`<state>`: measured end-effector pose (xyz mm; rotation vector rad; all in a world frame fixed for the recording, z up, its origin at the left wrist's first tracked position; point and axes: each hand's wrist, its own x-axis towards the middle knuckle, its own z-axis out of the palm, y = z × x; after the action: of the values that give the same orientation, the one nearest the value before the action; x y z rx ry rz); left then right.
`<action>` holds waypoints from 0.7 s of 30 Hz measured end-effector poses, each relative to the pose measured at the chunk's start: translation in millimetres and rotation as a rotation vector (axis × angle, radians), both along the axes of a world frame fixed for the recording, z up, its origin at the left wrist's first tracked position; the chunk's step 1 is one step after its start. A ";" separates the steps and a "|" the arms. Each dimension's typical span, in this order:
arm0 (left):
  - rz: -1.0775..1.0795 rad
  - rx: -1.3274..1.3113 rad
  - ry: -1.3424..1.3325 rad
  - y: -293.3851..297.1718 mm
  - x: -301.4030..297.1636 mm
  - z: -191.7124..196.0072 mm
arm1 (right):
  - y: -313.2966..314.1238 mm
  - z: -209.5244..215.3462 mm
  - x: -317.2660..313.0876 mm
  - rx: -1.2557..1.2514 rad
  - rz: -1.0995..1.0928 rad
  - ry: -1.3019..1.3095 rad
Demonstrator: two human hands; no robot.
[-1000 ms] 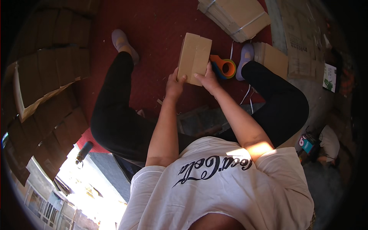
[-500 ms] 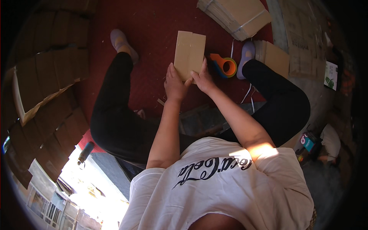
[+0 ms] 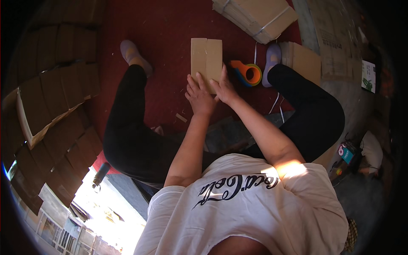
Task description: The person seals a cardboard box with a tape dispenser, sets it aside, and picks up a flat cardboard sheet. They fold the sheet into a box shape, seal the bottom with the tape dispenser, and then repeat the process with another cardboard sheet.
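Observation:
A small tan cardboard box (image 3: 207, 55), with a seam running down the middle of its upper face, is in front of me between my legs. My left hand (image 3: 201, 97) lies over the near left part of that face, fingers stretched and slightly spread. At the near right edge, my right hand (image 3: 225, 88) grips the box, its thumb on top and its fingers along the side. The two hands almost meet at the near end. The underside of the box is hidden.
An orange tape dispenser (image 3: 250, 75) lies right of the box, near my right foot. Beyond it is a strapped bundle of flat cardboard (image 3: 259, 19). Stacked cardboard (image 3: 42, 87) lines the left side. A dark bottle (image 3: 101, 173) stands near my left knee. Red covering (image 3: 170, 25) lies underneath.
The box has turned slightly and shifted left. My left hand has moved from its left edge onto its upper face, while my right hand keeps hold of the right edge.

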<state>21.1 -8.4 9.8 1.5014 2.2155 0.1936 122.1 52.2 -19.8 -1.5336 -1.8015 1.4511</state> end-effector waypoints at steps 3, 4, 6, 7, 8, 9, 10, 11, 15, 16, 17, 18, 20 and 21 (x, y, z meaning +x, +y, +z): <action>-0.034 0.021 0.028 -0.2 0.9 0.3 | -0.4 7.6 1.1 -0.068 -0.035 -0.075; -0.040 0.018 0.039 0.7 2.2 1.1 | 0.1 8.7 1.8 -0.064 -0.039 -0.075; -0.042 0.018 0.051 1.1 3.9 2.5 | 0.7 13.9 -0.1 -0.043 -0.040 -0.179; -0.040 0.013 0.063 0.4 4.0 3.1 | 1.5 18.1 -2.0 -0.042 -0.043 -0.176; -0.042 0.014 0.066 -0.3 2.8 3.6 | 2.9 22.1 -4.0 -0.147 -0.042 -0.176; -0.039 0.020 0.071 -0.4 2.3 4.0 | 4.5 26.2 -4.5 -0.250 -0.043 -0.178; -0.034 0.026 0.077 -0.8 2.0 4.5 | 4.7 25.0 -4.9 -0.248 -0.047 -0.175; -0.036 0.028 0.080 -1.9 2.0 5.1 | 5.0 22.7 -6.4 -0.226 -0.037 -0.201; -0.028 0.001 0.021 0.2 7.0 6.9 | 4.0 -4.5 0.8 -0.012 -0.125 -0.091; -0.022 0.002 0.009 0.3 7.5 6.4 | 5.0 -7.5 0.5 -0.013 -0.125 -0.089; -0.024 0.002 0.010 1.0 7.7 5.5 | 5.9 -10.6 0.7 0.060 -0.119 -0.114; -0.020 0.000 0.014 0.8 6.6 4.9 | 6.4 -8.7 -2.2 0.129 -0.108 -0.137; -0.018 -0.004 0.017 0.5 5.2 3.5 | 4.7 -4.1 -5.8 0.089 -0.115 -0.131; -0.013 -0.002 0.024 0.2 4.5 2.5 | 4.6 -1.1 -7.3 0.052 -0.124 -0.126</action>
<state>25.6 -8.2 12.4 1.5243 2.2234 0.1698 114.8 56.8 -21.0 -1.7126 -1.7640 1.2665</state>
